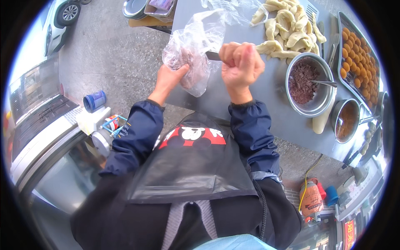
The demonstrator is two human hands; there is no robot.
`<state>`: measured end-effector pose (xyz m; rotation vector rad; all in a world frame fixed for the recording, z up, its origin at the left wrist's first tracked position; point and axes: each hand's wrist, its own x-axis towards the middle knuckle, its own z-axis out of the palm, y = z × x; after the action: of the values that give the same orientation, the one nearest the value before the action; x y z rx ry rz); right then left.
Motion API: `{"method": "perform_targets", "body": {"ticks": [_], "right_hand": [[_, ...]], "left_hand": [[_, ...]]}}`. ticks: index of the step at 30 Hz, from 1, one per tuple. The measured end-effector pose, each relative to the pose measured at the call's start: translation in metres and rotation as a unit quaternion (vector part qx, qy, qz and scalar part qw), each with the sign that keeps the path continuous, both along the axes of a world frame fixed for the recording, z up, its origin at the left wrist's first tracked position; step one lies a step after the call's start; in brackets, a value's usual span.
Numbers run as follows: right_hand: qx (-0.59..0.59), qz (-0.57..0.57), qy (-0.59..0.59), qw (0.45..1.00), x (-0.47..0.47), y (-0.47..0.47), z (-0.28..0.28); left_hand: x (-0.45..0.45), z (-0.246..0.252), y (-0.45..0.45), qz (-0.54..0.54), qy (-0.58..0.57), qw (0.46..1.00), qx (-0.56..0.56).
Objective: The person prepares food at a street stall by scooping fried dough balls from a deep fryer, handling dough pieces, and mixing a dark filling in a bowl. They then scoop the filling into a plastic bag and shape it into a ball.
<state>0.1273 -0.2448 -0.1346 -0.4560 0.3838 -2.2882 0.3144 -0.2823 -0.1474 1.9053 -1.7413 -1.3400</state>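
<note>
My left hand [171, 77] grips the lower left side of a clear plastic bag [200, 72] that holds a purplish-brown mass. Close by on the right, my right hand [240, 61] is closed in a fist around a tool whose dark flat blade [213, 56] points at the bag; its handle is hidden by my fingers. Pale dough pieces [292, 28] lie heaped beyond my right hand. To their near right, a steel bowl [326, 103] contains crumbly purplish filling [302, 82] and a spoon [325, 83].
A tray [340, 56] of round orange-brown balls stands at the right. Nearer are a smaller bowl [351, 125] of brown granules and a pale rolling pin [323, 120] partly under the larger bowl. Another clear bag [237, 11] lies on the metal table [256, 106]. An orange gas cylinder [311, 197] stands below.
</note>
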Motion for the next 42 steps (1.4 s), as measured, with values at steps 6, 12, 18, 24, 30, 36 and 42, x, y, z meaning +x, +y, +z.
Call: {"method": "perform_targets", "body": {"ticks": [6,12,18,24,30,36,42], "right_hand": [[0.054,0.016,0.047,0.997,-0.005,-0.002,0.009],[0.144,0.015,0.183,0.972,0.001,-0.003,0.001],[0.104,-0.028,0.077,0.991,-0.005,0.008,-0.011],[0.313,0.025,0.223,0.923,-0.015,-0.010,-0.030],[0.354,0.149,0.688,0.616,0.023,0.024,-0.015],[0.247,0.107,0.657,0.705,0.054,0.055,-0.011],[0.199,0.204,0.727,0.625,0.049,0.060,-0.010]], "left_hand": [[-0.002,0.004,0.004,0.029,0.000,1.000,0.001],[-0.004,0.003,0.007,-0.006,-0.036,0.996,-0.079],[-0.003,0.002,0.000,-0.006,-0.046,0.996,-0.071],[0.005,0.001,0.011,0.059,0.066,0.995,-0.055],[0.003,0.005,0.014,0.085,0.086,0.993,-0.002],[-0.001,0.034,0.016,0.222,0.332,0.890,0.222],[-0.023,0.018,-0.002,-0.052,0.130,0.990,0.015]]}}
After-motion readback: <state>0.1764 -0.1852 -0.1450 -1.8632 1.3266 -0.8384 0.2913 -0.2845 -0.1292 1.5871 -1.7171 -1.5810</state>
